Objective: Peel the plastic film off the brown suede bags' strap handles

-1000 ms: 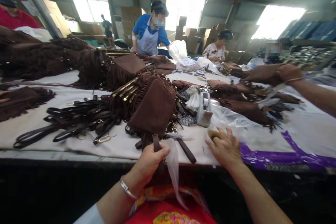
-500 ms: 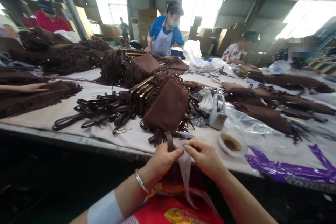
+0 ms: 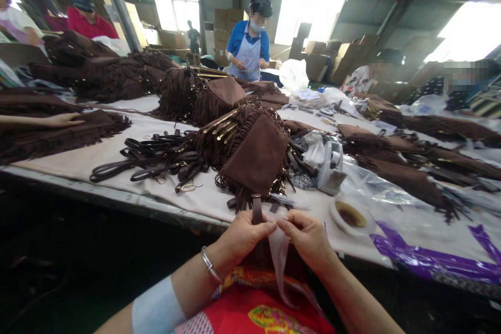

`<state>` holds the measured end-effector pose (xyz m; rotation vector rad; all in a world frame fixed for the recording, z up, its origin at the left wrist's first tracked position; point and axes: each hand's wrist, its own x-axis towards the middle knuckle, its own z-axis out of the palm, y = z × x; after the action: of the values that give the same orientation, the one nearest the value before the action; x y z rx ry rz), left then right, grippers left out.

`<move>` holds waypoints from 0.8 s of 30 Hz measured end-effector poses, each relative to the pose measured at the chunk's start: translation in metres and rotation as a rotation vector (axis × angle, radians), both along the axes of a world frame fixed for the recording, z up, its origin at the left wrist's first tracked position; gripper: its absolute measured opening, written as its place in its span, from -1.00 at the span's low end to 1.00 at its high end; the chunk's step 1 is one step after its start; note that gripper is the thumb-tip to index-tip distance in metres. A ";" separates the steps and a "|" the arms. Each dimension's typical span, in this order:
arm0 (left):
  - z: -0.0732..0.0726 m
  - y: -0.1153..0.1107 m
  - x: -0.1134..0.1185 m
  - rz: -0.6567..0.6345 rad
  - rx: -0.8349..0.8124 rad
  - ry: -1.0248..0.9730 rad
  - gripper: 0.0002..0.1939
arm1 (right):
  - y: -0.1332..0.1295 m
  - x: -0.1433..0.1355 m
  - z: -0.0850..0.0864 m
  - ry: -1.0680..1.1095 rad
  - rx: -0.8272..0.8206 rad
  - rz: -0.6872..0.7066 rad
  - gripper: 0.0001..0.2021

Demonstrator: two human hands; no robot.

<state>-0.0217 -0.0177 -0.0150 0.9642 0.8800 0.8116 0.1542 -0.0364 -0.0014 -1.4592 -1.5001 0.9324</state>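
My left hand (image 3: pixel 243 236) is closed at the table's front edge, pinching a brown strap (image 3: pixel 257 211) that runs up toward a fringed brown bag (image 3: pixel 256 159). Close beside it, my right hand (image 3: pixel 309 239) pinches the upper end of a thin white strip (image 3: pixel 278 257). Both thumbs almost meet at this strip, which hangs between my hands over the red cloth on my lap (image 3: pixel 235 313). Whether the strip is wrapped round the strap is hidden by my fingers.
Dark straps with metal clips (image 3: pixel 144 162) lie left of the bag. On the right are a tape dispenser (image 3: pixel 331 169), a tape roll (image 3: pixel 354 227), clear plastic (image 3: pixel 383 193) and purple plastic (image 3: pixel 430 255). A co-worker's hand (image 3: pixel 64 120) rests on brown fringed pieces at left.
My hands keep nearly the same pinch on strap and strip. The view has shifted slightly left. Across the table, the person in blue has straightened and brought their hands in front of the apron.
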 end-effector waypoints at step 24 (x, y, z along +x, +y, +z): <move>0.003 -0.005 0.000 -0.078 0.110 0.131 -0.61 | 0.002 0.007 0.005 0.014 -0.115 0.051 -0.64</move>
<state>-0.0214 -0.0224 -0.0116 1.1520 0.9120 0.7426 0.1616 -0.0342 0.0035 -1.4984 -1.5007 1.0735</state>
